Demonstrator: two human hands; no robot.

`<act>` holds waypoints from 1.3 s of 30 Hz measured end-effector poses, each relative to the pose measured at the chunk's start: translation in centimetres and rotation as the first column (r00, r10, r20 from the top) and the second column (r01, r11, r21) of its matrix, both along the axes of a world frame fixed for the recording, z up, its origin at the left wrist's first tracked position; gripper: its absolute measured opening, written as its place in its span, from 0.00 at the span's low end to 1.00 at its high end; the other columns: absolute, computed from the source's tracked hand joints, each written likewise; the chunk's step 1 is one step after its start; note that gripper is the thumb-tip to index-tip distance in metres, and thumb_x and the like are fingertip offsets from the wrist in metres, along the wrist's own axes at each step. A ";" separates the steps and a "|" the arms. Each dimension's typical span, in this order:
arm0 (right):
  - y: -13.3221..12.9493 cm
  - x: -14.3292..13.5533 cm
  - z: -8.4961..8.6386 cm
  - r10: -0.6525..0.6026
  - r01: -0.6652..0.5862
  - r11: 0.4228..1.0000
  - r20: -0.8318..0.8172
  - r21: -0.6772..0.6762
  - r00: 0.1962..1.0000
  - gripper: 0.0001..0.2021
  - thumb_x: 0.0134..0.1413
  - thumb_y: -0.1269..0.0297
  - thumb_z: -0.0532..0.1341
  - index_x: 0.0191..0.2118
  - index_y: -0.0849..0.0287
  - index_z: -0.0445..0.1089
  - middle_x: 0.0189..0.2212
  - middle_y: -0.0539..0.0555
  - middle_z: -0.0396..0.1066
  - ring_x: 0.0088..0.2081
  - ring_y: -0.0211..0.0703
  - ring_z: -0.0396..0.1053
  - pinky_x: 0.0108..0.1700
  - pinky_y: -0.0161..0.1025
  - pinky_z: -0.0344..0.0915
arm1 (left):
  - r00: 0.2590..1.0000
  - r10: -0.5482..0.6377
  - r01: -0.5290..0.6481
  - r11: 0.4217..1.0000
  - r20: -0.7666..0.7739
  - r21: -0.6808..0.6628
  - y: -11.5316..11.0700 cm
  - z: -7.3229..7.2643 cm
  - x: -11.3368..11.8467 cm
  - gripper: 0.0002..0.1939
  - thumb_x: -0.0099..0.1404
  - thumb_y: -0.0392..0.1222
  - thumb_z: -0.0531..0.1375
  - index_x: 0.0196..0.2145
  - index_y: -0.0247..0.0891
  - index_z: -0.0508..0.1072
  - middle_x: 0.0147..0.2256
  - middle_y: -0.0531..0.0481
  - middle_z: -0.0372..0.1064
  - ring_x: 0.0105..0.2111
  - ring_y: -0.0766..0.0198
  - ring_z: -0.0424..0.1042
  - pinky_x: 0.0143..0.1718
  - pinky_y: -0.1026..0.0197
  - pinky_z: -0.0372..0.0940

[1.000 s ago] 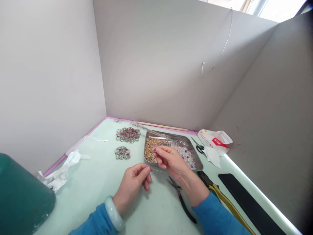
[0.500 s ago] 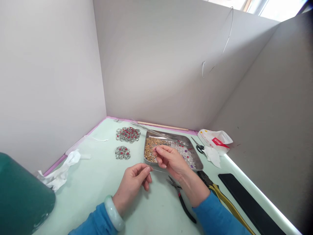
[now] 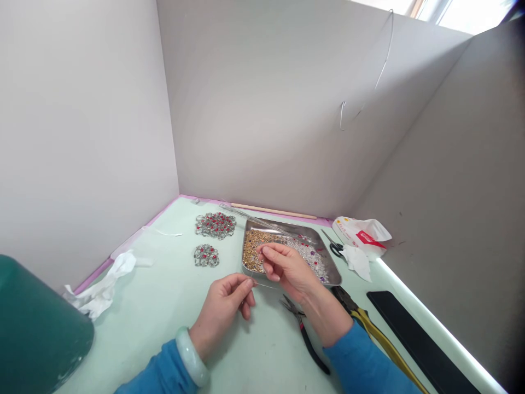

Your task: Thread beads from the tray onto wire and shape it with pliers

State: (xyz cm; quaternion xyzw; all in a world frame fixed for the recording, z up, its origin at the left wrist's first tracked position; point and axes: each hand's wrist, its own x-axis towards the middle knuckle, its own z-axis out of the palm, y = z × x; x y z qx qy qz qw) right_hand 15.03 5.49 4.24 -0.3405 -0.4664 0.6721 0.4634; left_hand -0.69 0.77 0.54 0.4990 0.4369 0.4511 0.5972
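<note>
My left hand [image 3: 229, 298] pinches a thin wire [image 3: 267, 286] between thumb and forefinger, in front of the metal tray. Over the tray's near part, my right hand [image 3: 287, 268] is closed in a pinch; what sits at its fingertips is too small to make out. The metal tray [image 3: 335, 273] holds gold beads [image 3: 252, 246] on its left and clear, red and purple beads [image 3: 305, 251] on its right. Left of it lie two piles of wire pieces with red beads, a larger one [image 3: 215, 225] behind a smaller one [image 3: 206, 255].
Small pliers [image 3: 309, 345], yellow-handled cutters [image 3: 381, 339] and a black strip [image 3: 414, 334] lie at the right. Scissors [image 3: 336, 249] and a tissue pack [image 3: 363, 235] are behind them. A green container [image 3: 41, 328] and crumpled tissue [image 3: 102, 284] stand left. Wires and a wooden stick [image 3: 273, 210] lie at the back.
</note>
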 end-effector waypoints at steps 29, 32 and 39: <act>0.1 0.1 -0.1 0.013 -0.013 1.000 0.007 -0.006 1.000 0.13 0.44 0.59 0.68 0.35 0.62 0.73 0.29 0.53 0.67 0.22 0.29 0.58 0.19 0.28 0.49 | 1.000 0.000 0.000 1.000 0.007 -0.010 0.0 0.1 0.1 0.14 0.59 0.49 0.58 0.27 0.34 0.68 0.20 0.53 0.66 0.16 0.70 0.63 0.21 0.66 0.57; 0.1 0.1 -0.1 0.007 -0.007 1.000 0.003 -0.007 1.000 0.13 0.43 0.60 0.68 0.35 0.62 0.73 0.29 0.52 0.67 0.22 0.29 0.57 0.19 0.28 0.48 | 1.000 0.008 -0.008 1.000 0.009 -0.015 0.0 0.1 0.1 0.14 0.58 0.49 0.58 0.27 0.34 0.68 0.20 0.53 0.66 0.16 0.70 0.63 0.21 0.66 0.57; 0.0 0.0 0.0 -0.008 0.007 1.000 -0.016 -0.021 1.000 0.12 0.43 0.61 0.68 0.34 0.62 0.72 0.25 0.50 0.65 0.21 0.29 0.56 0.19 0.28 0.47 | 1.000 0.009 -0.009 1.000 0.022 -0.017 -0.1 0.2 0.1 0.14 0.58 0.49 0.59 0.27 0.33 0.69 0.20 0.52 0.67 0.16 0.70 0.63 0.20 0.66 0.57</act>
